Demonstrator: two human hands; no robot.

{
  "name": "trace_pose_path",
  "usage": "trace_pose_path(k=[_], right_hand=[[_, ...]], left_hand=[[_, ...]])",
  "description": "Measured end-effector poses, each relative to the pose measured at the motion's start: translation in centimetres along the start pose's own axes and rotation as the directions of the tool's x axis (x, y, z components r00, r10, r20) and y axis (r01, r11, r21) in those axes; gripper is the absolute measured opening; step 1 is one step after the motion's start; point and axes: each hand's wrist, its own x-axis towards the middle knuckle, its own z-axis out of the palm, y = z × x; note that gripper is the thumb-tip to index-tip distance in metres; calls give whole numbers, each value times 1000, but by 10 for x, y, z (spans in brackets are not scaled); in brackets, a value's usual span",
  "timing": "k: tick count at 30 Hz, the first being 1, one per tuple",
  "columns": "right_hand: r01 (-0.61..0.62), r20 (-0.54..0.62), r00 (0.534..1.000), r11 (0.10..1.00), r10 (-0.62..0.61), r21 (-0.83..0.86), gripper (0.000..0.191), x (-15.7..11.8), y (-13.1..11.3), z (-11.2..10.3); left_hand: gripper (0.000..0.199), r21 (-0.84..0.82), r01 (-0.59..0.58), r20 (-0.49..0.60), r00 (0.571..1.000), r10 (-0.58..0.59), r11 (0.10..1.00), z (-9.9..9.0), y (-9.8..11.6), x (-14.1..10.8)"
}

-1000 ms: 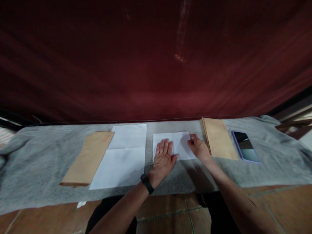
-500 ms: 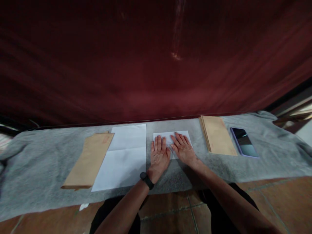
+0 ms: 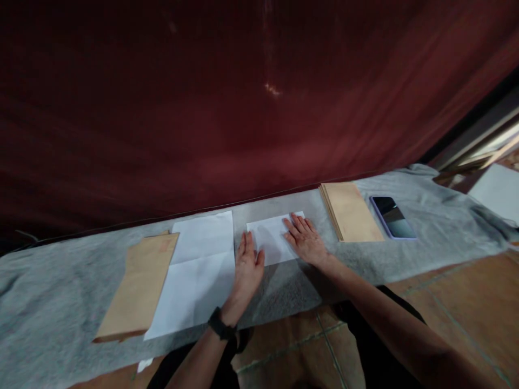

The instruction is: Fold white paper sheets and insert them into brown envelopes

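Observation:
A small white paper (image 3: 272, 237), apparently folded, lies on the grey cloth (image 3: 284, 283) between my hands. My right hand (image 3: 304, 239) rests flat on its right part, fingers spread, holding nothing. At the paper's left edge is my left hand (image 3: 247, 267), turned partly on its side with the thumb apart and nothing in it. Left of that hand lies a large white sheet (image 3: 198, 270) with a crease across it. Brown envelopes (image 3: 140, 286) overlap the sheet's left side.
A stack of brown envelopes (image 3: 352, 212) lies to the right, beside a phone (image 3: 392, 217) in a purple case. Behind the cloth rises a dark red surface (image 3: 243, 135). A white scrap (image 3: 145, 364) is below the front edge, near the tiled floor (image 3: 292, 346).
My left hand has slid left off the middle of the small paper to its left edge and turned onto its side. My right hand stays on the paper. The camera view has tilted.

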Motion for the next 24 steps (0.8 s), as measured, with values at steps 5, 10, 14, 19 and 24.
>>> trace_pose_path(k=[5,10,14,19,24], right_hand=[[-11,12,1000,1000,12,-16,53,1,-2,-4],[-12,-1,1000,1000,12,-28,52,1,-2,-4],[-33,-17,999,999,33,-7,49,5,-10,-7],[188,19,981,973,-192,136,58,3,-43,-14],[267,17,962,949,-273,165,80,-3,-65,-20]], left_hand=[[64,-408,279,60,958,-279,869,-5,-1,19],[55,-606,454,158,873,-461,653,-11,1,34],[19,-655,473,267,874,-405,589,-19,10,36],[23,-744,461,275,871,-407,484,-33,21,38],[30,-856,412,270,872,-408,312,-42,33,41]])
